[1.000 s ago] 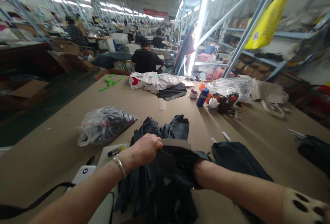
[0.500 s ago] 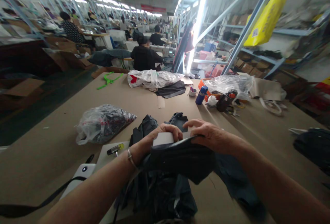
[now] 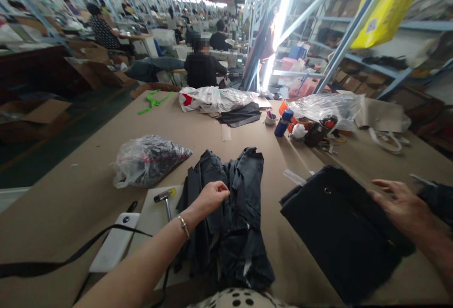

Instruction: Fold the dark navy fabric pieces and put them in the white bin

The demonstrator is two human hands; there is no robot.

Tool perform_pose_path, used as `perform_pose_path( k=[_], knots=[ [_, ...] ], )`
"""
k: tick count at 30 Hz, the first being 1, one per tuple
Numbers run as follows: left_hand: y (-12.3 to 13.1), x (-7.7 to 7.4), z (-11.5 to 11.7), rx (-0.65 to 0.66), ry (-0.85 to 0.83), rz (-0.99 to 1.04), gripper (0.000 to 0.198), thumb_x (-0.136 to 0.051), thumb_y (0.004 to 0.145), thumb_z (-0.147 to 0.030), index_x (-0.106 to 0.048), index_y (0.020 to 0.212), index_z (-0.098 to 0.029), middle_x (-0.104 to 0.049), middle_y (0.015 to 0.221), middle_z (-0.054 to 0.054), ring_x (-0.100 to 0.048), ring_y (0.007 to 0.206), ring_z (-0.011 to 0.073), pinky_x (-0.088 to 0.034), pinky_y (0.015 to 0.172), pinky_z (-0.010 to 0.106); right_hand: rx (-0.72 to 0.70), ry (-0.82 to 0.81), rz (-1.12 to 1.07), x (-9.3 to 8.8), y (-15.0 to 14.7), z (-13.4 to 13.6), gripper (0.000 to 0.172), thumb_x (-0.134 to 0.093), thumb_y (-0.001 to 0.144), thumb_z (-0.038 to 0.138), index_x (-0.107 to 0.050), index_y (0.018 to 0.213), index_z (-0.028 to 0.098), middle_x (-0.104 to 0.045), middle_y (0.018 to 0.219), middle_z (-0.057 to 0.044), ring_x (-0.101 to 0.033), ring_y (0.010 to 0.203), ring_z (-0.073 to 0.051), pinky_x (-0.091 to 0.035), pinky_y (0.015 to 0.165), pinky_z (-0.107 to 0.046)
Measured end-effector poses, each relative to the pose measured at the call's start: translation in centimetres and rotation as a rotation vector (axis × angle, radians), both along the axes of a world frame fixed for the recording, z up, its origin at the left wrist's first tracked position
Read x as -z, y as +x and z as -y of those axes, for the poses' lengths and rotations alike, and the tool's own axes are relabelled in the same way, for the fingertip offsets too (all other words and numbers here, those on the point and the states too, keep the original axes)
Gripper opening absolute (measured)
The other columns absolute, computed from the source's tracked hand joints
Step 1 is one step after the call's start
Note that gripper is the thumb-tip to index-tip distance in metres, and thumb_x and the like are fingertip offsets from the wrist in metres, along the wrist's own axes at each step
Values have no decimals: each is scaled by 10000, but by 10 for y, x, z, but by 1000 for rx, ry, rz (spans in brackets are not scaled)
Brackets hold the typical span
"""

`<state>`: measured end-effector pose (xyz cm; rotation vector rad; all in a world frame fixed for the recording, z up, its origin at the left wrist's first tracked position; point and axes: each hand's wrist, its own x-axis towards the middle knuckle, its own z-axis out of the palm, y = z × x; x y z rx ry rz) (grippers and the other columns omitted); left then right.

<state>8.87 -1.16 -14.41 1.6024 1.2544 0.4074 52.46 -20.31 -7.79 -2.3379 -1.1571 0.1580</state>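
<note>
My left hand (image 3: 213, 195), with a bracelet on the wrist, is over a pile of dark fabric pieces (image 3: 244, 204). Its fingers are curled together, and nothing shows in them. At the right, my right hand (image 3: 401, 206) has its fingers apart beside the edge of a flat, dark, bag-like fabric piece (image 3: 339, 237); whether they touch it I cannot tell. A small metal ring (image 3: 328, 190) shows on that piece. A clear strip (image 3: 294, 177) lies by its far edge. Left of the pile, a hammer (image 3: 165, 197) with a yellow end rests on a pale board (image 3: 146, 218).
A white device (image 3: 115, 246) with a black strap lies at the left. Beyond are a plastic bag of dark material (image 3: 148, 161), a blue bottle (image 3: 283, 124), a dark bottle (image 3: 320, 131) and plastic-wrapped bundles (image 3: 215, 99). Several people sit at workstations behind the table.
The dark bag-like piece, earlier between both hands over the pile, now lies at the right. My right hand has moved right and opened. The white piece by my left fingers is out of sight.
</note>
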Motion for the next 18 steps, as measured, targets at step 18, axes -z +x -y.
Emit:
perform_pose_path(
  k=[18],
  knots=[
    [0, 71, 39, 169, 157, -451, 103, -520, 744, -279, -521, 701, -185, -611, 691, 33, -564, 663, 161, -350, 596, 257, -359, 36, -885, 143, -243, -125, 291, -521, 766, 446, -611, 724, 172, -666, 728, -61, -622, 785, -232, -468, 770, -356]
  ],
)
